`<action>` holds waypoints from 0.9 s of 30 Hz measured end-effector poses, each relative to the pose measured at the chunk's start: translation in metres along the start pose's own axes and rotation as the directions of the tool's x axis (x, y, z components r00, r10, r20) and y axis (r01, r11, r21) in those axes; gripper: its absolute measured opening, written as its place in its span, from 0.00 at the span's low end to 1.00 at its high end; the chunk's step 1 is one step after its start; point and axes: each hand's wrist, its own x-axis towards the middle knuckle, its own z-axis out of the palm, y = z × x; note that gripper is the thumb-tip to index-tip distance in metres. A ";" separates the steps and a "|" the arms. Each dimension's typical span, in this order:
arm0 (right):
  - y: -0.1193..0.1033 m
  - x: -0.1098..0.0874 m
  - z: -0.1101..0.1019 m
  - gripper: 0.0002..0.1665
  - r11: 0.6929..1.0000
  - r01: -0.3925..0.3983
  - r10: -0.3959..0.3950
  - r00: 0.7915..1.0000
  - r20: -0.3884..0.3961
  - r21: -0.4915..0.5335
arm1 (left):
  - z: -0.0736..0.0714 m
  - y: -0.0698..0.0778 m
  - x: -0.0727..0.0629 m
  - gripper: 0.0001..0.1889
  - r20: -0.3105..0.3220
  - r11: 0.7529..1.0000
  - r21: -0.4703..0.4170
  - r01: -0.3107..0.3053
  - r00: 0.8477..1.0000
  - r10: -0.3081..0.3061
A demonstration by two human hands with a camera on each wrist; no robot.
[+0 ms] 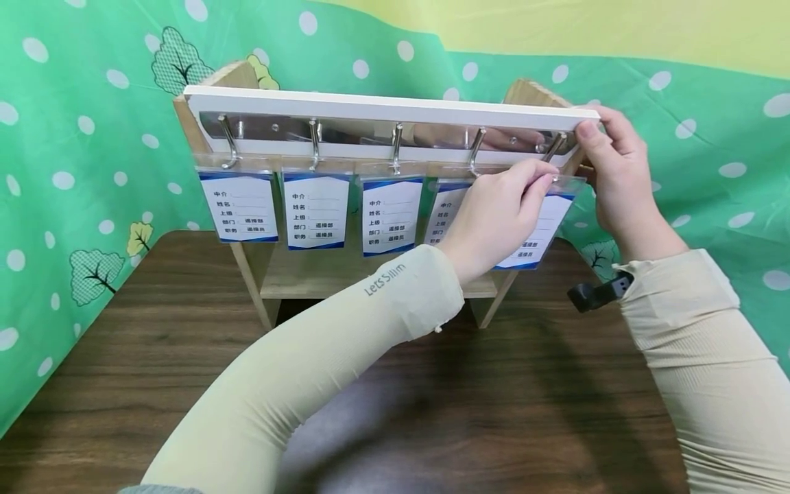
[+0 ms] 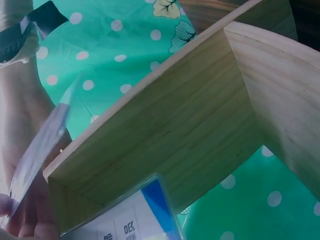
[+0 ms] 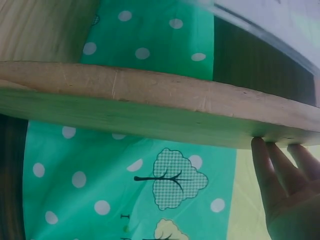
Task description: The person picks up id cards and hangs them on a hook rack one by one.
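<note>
A white-edged hook rail (image 1: 395, 110) with a mirrored strip and several metal hooks spans the top of a wooden stand (image 1: 370, 267). From it hang several name badges in clear holders, such as the leftmost badge (image 1: 238, 206). My left hand (image 1: 503, 209) pinches the top edge of the rightmost badge (image 1: 549, 219) just below the end hook (image 1: 557, 145). That hand partly covers the two badges at the right. My right hand (image 1: 623, 165) holds the rail's right end, thumb on its front. In the right wrist view its fingertips press against the wooden side panel (image 3: 150, 115).
The stand rests on a dark wood-grain table (image 1: 395, 412). Behind it hangs a green dotted cloth (image 1: 123, 123) with tree prints and a yellow band on top. A black device (image 1: 599, 293) is strapped at my right wrist.
</note>
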 end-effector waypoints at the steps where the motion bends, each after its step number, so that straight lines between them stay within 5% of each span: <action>1: 0.000 0.000 0.000 0.15 1.000 0.002 -0.002 1.000 0.001 -0.002 | 0.001 -0.001 0.000 0.16 -0.008 1.000 -0.002 -0.001 1.000 0.001; 10: -0.002 -0.001 0.001 0.14 0.999 0.002 -0.003 1.000 -0.014 -0.036 | 0.010 -0.003 0.000 0.17 -0.043 0.986 -0.122 0.111 0.992 -0.117; 22: -0.001 -0.001 0.000 0.16 1.000 0.007 -0.007 1.000 0.005 -0.004 | 0.009 -0.005 0.004 0.15 -0.037 0.990 0.130 0.049 0.998 -0.045; 27: 0.000 -0.001 0.000 0.16 1.000 -0.008 0.008 1.000 0.010 -0.018 | 0.010 -0.007 0.003 0.13 -0.042 0.988 0.150 0.043 0.998 -0.037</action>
